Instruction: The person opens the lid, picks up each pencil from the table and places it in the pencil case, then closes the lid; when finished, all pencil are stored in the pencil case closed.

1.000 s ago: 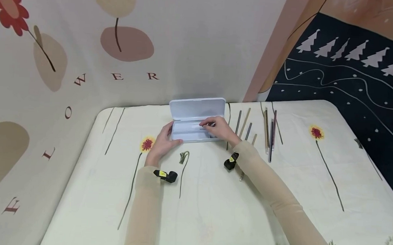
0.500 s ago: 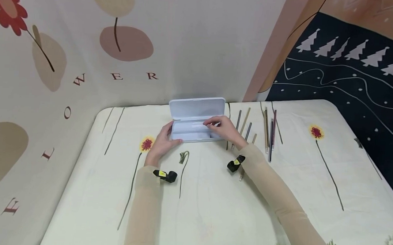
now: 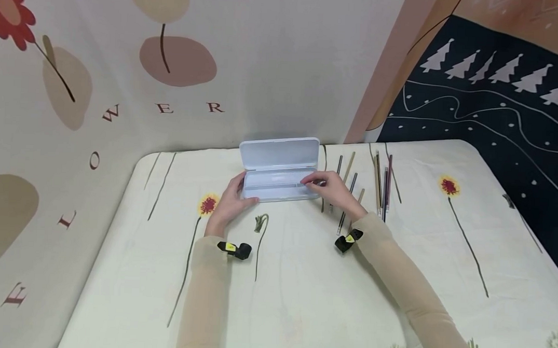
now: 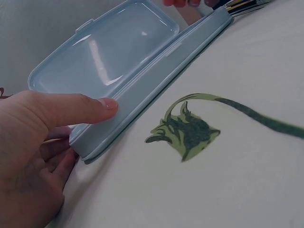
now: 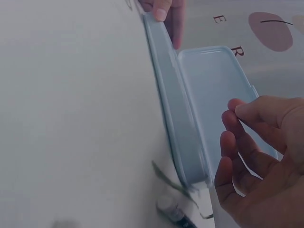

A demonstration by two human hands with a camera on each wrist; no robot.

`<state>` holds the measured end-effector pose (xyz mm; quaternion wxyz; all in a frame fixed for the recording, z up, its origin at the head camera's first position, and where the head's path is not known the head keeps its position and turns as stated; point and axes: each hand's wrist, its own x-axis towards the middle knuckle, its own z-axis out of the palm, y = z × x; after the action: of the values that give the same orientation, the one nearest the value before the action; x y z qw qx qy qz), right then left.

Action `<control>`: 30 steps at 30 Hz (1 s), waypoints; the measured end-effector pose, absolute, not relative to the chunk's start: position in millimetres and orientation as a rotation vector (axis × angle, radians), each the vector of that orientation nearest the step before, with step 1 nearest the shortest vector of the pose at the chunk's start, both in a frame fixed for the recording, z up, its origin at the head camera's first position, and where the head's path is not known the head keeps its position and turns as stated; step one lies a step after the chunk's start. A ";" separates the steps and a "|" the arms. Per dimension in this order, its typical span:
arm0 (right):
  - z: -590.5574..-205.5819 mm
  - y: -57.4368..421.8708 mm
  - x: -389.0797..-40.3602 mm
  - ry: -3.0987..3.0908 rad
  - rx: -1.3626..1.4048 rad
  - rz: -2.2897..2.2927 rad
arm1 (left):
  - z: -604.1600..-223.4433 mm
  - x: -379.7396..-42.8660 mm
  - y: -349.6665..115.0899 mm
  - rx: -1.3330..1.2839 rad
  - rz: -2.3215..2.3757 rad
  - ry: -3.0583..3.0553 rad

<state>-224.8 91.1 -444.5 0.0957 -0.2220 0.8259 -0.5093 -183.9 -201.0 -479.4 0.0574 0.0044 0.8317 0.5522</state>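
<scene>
- Head view: a pale blue pencil case (image 3: 271, 193) is set by the far edge of the tabletop (image 3: 301, 299), slightly left of that edge's midpoint; its lid (image 3: 279, 154) is opened and stood up along the far side.
- The left end of the pencil case is gripped by the left hand (image 3: 229, 202): the thumb is laid against the front wall, and the other fingers are tucked round behind the end.
- The right hand (image 3: 333, 190) is held over the right end of the pencil case, the tips of thumb and forefinger brought together and the other fingers bent; whether anything small is pinched there cannot be told.
- Between the pencil case and the far right corner, pencils (image 3: 348, 169) are spread, partly covered by the right hand; farther right, a second cluster of pencils (image 3: 384, 197) is laid close together.
- Beige sleeves (image 3: 203, 305) are worn, and a small black camera (image 3: 243, 251) is fitted at each wrist.
- Behind the far edge, a pale backdrop (image 3: 284, 65) and, on the right, a dark hanging (image 3: 503, 77) printed with white trees are seen.
</scene>
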 end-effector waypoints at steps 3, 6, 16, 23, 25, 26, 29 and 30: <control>-445.0 96.9 -219.5 2.446 -0.646 -1.503 | -480.0 -183.5 -201.5 0.016 1.675 2.519; -444.1 103.6 -215.9 2.443 -0.671 -1.516 | -480.7 -184.3 -201.9 0.017 1.671 2.521; -438.4 128.6 -210.7 2.470 -0.642 -1.490 | -479.1 -184.0 -200.4 -0.008 1.662 2.520; -435.2 154.6 -207.7 2.494 -0.596 -1.486 | -477.0 -182.2 -200.4 -0.025 1.665 2.521; -434.1 162.9 -207.3 2.508 -0.589 -1.480 | -476.8 -182.2 -200.3 -0.024 1.663 2.520; -433.8 167.0 -207.4 2.519 -0.586 -1.473 | -476.9 -182.2 -200.2 -0.022 1.661 2.521; -432.4 178.1 -208.3 2.552 -0.565 -1.428 | -477.2 -182.7 -200.0 -0.020 1.664 2.522; -432.1 181.7 -208.9 2.563 -0.553 -1.411 | -477.3 -182.8 -199.9 -0.021 1.662 2.524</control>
<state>-208.9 181.7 -432.1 0.0820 -0.1851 0.8579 -0.4722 -182.8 -199.9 -477.3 0.0596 -0.0069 0.8338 0.5489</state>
